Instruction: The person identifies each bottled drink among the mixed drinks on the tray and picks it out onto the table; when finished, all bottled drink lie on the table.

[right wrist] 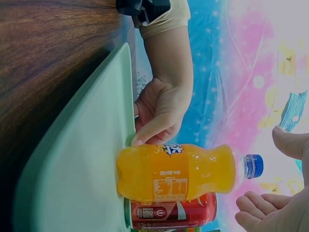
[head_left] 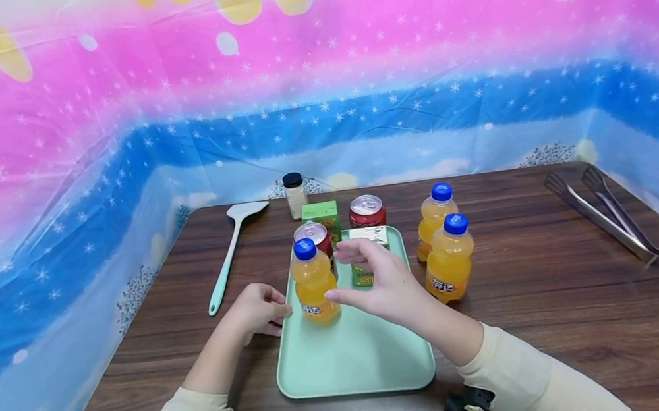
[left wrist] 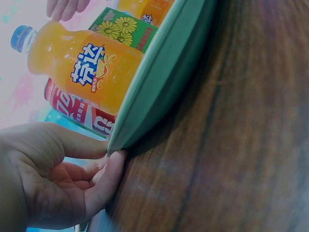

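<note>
My left hand (head_left: pixel 255 312) pinches the left rim of the light green tray (head_left: pixel 353 365) between thumb and finger, as the left wrist view confirms. On the tray's left side an orange soda bottle (head_left: pixel 315 286) with a blue cap stands upright. My right hand (head_left: pixel 383 281) is just right of this bottle, thumb and fingers spread apart; in the right wrist view a gap separates it from the cap. Behind the bottle is a red soda can (right wrist: pixel 174 211). A green drink carton (head_left: pixel 363 277) stands on the tray, partly hidden by the right hand.
Right of the tray stand two more orange soda bottles (head_left: pixel 450 265). Another red can (head_left: pixel 368 210) and a green carton (head_left: pixel 321 214) are toward the back, near a black-lidded jar (head_left: pixel 295 197). A spatula (head_left: pixel 230 258) lies left, metal tongs (head_left: pixel 611 218) far right.
</note>
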A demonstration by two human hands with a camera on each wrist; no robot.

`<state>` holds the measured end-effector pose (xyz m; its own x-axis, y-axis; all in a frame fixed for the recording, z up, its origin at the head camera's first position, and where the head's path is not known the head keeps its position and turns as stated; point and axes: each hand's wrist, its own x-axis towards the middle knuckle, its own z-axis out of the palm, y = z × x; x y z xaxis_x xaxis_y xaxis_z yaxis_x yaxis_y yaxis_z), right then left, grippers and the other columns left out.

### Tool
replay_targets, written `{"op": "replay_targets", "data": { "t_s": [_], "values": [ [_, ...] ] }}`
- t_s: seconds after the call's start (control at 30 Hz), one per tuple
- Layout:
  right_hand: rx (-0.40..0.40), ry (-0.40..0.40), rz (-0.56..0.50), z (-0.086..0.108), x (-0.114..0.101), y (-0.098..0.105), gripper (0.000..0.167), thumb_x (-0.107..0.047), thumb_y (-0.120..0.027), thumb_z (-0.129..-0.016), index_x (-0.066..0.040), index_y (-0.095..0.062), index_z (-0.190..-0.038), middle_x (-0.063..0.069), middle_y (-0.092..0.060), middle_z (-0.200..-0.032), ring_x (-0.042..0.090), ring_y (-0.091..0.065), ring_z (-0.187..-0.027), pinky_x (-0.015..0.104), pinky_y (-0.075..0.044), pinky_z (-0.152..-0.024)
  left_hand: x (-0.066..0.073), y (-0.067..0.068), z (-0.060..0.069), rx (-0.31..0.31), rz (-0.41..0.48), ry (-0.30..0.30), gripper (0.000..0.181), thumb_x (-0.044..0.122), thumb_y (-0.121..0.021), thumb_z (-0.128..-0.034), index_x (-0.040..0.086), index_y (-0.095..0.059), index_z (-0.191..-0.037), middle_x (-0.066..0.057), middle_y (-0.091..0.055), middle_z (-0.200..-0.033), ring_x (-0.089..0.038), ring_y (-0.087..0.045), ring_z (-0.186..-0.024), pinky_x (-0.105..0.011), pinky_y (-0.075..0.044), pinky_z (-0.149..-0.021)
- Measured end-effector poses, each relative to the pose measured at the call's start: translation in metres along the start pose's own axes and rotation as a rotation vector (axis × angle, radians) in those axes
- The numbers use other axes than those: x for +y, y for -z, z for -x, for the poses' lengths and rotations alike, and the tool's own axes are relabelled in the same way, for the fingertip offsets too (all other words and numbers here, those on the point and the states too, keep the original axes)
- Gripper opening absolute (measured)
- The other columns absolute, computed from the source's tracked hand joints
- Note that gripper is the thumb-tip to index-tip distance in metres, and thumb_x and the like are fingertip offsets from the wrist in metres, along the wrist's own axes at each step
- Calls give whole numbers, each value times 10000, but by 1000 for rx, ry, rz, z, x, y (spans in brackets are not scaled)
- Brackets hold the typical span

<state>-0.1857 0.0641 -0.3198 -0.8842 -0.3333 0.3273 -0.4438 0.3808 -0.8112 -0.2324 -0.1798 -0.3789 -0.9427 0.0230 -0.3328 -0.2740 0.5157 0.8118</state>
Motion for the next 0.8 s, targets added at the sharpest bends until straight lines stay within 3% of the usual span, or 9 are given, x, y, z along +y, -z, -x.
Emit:
{"op": "replay_targets", "data": {
  "t_s": [0.47, 0.8],
  "values": [
    [13, 31, 19, -4, 2, -2, 648, -306, -793, -756, -101, -491, -1291, 12, -601, -1192, 163, -558, -1111, 386, -474, -921, 0, 0, 0, 2, 6, -1, 148, 33, -655, -861, -52, -569, -948, -161, -563, -845, -244, -582, -708, -346, -566, -570],
    [12, 9, 25, -6, 1, -3, 643, -331, -786, -760, -103, -496, -1287, -26, -598, -1178, 147, -558, -1109, 383, -476, -917, 0, 0, -1, 2, 10, 6, 147, 27, -658, -857, -48, -568, -945, -161, -562, -842, -243, -581, -704, -346, -566, -569]
  ]
}}
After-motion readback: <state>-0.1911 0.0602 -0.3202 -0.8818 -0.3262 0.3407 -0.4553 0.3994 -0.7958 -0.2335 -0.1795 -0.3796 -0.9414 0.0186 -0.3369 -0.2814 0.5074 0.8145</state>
